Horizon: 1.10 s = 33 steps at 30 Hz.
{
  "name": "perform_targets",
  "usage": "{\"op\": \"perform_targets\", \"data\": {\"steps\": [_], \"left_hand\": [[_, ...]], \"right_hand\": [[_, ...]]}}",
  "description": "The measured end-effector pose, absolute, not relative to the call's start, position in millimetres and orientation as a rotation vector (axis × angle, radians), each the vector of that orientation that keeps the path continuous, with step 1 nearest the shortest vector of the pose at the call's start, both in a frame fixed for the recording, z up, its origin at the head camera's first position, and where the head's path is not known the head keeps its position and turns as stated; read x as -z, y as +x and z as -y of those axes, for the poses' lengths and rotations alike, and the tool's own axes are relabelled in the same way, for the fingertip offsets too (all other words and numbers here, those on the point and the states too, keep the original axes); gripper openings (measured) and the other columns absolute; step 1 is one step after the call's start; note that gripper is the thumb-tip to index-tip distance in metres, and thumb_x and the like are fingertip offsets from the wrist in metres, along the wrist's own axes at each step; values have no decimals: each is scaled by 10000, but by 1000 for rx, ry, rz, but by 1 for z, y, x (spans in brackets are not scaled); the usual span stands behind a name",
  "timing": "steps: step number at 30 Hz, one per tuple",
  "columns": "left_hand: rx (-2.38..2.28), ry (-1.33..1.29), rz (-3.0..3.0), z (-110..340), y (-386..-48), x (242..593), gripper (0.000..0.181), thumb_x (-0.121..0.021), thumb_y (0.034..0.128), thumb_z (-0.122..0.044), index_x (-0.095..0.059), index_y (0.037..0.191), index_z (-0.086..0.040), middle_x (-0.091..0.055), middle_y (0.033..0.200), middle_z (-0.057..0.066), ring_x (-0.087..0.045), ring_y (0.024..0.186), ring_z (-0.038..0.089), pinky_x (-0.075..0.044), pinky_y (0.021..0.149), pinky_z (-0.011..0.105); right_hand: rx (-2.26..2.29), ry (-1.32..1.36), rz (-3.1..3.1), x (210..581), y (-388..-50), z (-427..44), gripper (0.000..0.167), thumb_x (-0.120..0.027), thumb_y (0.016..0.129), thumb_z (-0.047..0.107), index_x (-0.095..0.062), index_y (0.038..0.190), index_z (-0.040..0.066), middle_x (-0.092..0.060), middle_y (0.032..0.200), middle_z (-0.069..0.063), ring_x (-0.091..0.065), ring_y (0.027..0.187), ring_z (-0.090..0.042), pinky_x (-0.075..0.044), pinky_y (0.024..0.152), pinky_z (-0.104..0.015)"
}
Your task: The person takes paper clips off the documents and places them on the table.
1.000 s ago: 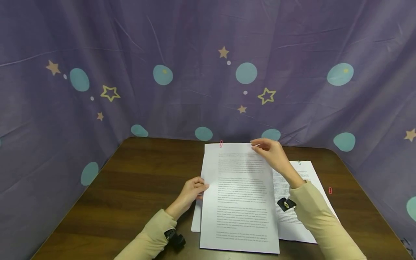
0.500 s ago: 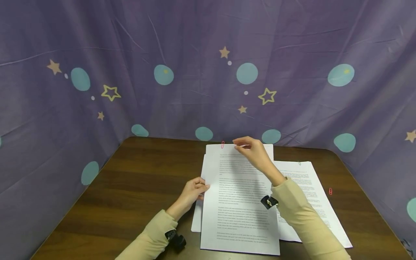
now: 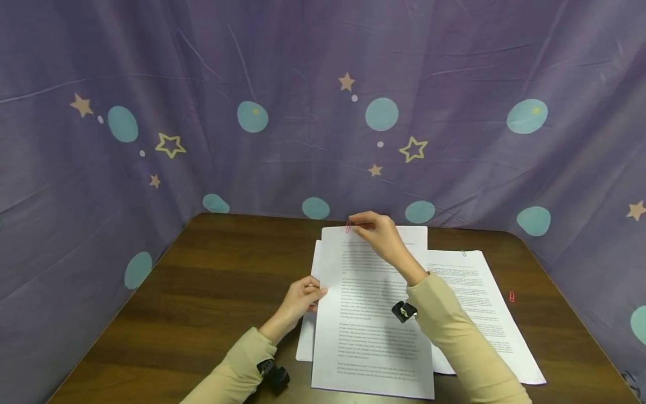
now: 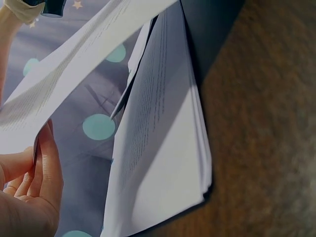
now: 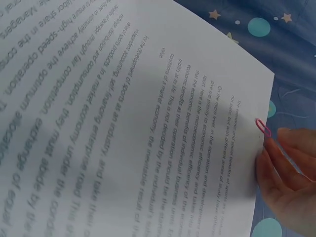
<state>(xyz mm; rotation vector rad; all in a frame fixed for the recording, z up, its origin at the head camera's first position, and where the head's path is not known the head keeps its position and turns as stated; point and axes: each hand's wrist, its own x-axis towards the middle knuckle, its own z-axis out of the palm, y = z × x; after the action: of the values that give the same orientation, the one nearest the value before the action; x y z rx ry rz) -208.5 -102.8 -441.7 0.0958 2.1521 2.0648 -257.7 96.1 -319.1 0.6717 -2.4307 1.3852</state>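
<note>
Found held paper [image 3: 333, 336] tilted up off the middle of the surface [image 3: 202, 297], bottom end toward the near edge, top toward the far edge; held by its left side, pinched between thumb and curled fingers of the left hand [image 3: 298, 300]. Saw a red clip [image 3: 348, 227] on its top edge, left of the middle; found the right hand [image 3: 381, 238] at that same edge, with fingers half bent and fingertips a little apart; placed them right at the clip, but could not tell touch from near miss, nor any firm grip on clip or paper.

Logged a left stack [image 3: 305, 342], mostly behind the held paper and jutting out past its left side; logged a right stack [image 3: 471, 303] nearer the right edge, bearing a green clip [image 3: 464, 253] on top; spotted a loose clip [image 3: 512, 296], also red, on the surface between right stack and right edge.

Judged step in hand as fingertip work at the red clip; judged next move to call for a fine, sure pinch there, a steady hold at left and no creasing of the top edge.
</note>
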Motion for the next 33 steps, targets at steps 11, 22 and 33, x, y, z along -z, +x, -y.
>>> {"op": "perform_targets", "data": {"steps": [11, 22, 33], "left_hand": [[-2061, 128, -2156, 101, -207, 440, 133, -594, 812, -21, -485, 833, 51, -558, 602, -53, -479, 508, 55, -399, 430, 172], [-2039, 113, -2159, 101, -206, 439, 121, -583, 826, -23, -491, 833, 55, -592, 637, -7, -494, 483, 76, -419, 442, 207], [-2037, 117, -2167, 100, -201, 430, 107, -567, 827, 3, -484, 827, 69, -599, 649, 14, -488, 483, 81, -424, 447, 212]], "right_hand": [[-1364, 628, 2403, 321, -257, -94, 123, -614, 804, 4, -674, 912, -5, -660, 892, -124, -619, 806, -213, -500, 690, -292], [-1420, 589, 2363, 320, -256, -94, 94, -602, 815, 7, -670, 875, -19, -663, 832, -125, -619, 762, -204, -491, 663, -270], [-1590, 501, 2318, 293, -229, -93, 132, -589, 818, -12, -648, 917, -76, -639, 885, -221, -610, 817, -299, -472, 687, -218]]}}
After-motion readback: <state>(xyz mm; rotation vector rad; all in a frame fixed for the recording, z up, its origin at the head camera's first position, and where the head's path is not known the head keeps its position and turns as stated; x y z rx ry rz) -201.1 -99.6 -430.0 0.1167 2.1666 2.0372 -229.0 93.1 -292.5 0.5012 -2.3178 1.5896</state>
